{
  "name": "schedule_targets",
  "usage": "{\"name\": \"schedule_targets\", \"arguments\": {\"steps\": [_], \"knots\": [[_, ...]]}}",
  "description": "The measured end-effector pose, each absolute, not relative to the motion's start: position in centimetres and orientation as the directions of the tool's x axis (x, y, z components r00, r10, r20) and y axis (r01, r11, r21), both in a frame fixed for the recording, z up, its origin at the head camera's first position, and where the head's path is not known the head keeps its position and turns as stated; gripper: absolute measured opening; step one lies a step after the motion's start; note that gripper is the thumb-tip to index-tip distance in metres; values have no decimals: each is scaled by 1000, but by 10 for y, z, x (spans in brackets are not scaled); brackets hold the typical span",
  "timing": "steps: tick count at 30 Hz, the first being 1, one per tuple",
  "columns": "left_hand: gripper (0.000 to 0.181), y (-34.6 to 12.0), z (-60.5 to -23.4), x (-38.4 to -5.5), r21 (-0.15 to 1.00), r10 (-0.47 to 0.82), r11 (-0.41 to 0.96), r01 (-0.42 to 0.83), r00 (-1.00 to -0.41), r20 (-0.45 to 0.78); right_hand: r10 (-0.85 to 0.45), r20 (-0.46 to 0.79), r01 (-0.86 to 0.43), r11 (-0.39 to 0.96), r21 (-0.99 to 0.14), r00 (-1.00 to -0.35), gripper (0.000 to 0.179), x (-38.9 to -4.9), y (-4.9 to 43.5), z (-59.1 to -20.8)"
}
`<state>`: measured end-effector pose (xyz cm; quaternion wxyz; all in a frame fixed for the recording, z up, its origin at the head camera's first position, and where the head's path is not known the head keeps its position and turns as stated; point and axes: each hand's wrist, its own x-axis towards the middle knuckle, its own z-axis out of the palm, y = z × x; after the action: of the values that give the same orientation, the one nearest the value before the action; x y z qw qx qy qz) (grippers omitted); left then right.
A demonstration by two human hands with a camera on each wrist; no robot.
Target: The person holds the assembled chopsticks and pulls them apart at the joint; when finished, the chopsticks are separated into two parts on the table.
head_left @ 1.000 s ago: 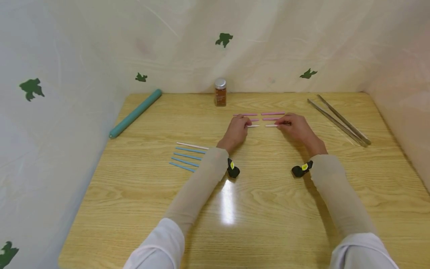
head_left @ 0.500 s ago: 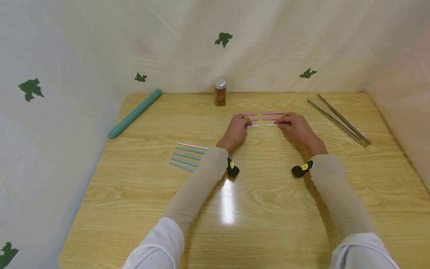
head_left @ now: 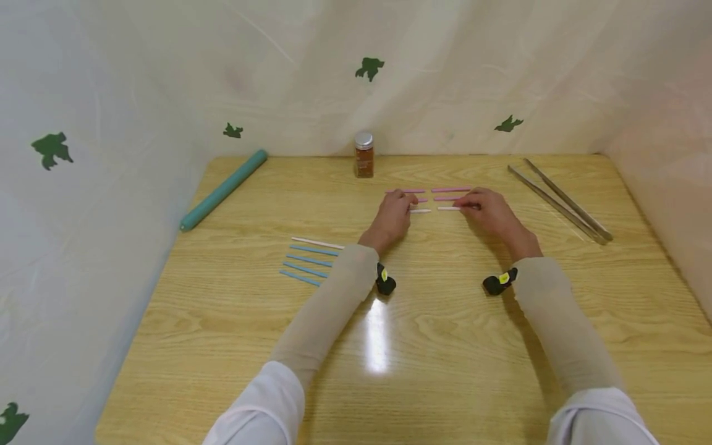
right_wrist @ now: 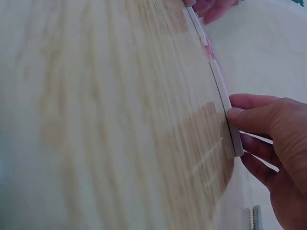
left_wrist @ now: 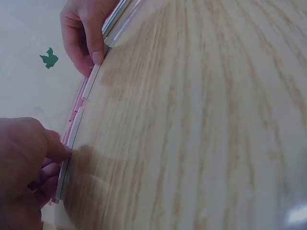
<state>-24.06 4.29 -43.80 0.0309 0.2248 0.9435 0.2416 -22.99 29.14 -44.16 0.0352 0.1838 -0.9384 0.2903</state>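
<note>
head view: both hands are out at the far middle of the surface [head_left: 423, 321], working on short sticks laid in rows. the left hand [head_left: 392, 217] pinches the left white stick [head_left: 420, 211] and the right hand [head_left: 489, 211] pinches the right white stick [head_left: 448, 208], the two lying end to end with a small gap between. just behind them sit two rows of pink sticks [head_left: 450, 190]. blue sticks [head_left: 308, 262] with one more white stick [head_left: 317, 242] lie off to the left, a teal roll [head_left: 224, 188] at the left edge, a spice jar [head_left: 364, 154] at the back, big tweezers [head_left: 562, 201] on the right.

left wrist view: the left hand [left_wrist: 24, 177] has thumb and fingers curled on its white stick [left_wrist: 69, 153], pressed flat to the wood. the right hand [left_wrist: 84, 33] shows further along on the other one.

right wrist view: the right hand [right_wrist: 276, 143] has fingertips clamped on the near end of its stick [right_wrist: 225, 108], flat on the wood, with a sliver of pink showing past it.

my read: this is the lining-up step, setting the white pair as a third row in front of the pinks. next move probably calls for nudging both ends square with the pink rows, then letting go gently so nothing skids.
</note>
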Motion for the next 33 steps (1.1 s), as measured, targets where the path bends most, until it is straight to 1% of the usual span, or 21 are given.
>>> {"name": "schedule_targets", "arguments": {"steps": [2, 6, 11, 17, 21, 27, 33], "knots": [[24, 40, -435, -238, 465, 421, 792, 395, -906, 52, -335, 180, -378, 757, -533, -925, 17, -229, 291, -438], [22, 27, -425, -236, 480, 391, 790, 383, -916, 88, -305, 184, -355, 753, -554, -934, 18, -226, 292, -428], [23, 2, -411, -241, 533, 376, 754, 384, -917, 129, -273, 190, -333, 764, -553, -943, 21, -222, 291, -414], [24, -36, -399, -241, 622, 365, 696, 360, -923, 126, -294, 215, -364, 741, -564, -931, 25, -213, 282, -408], [25, -69, -401, -235, 674, 363, 656, 340, -925, 114, -316, 232, -391, 715, -579, -920, 27, -204, 271, -405], [23, -120, -409, -227, 703, 320, 656, 275, -945, 71, -378, 286, -472, 648, -598, -880, 31, -196, 249, -406], [24, -160, -416, -220, 746, 298, 632, 208, -955, 13, -381, 249, -439, 580, -686, -891, 35, -187, 223, -409]]}}
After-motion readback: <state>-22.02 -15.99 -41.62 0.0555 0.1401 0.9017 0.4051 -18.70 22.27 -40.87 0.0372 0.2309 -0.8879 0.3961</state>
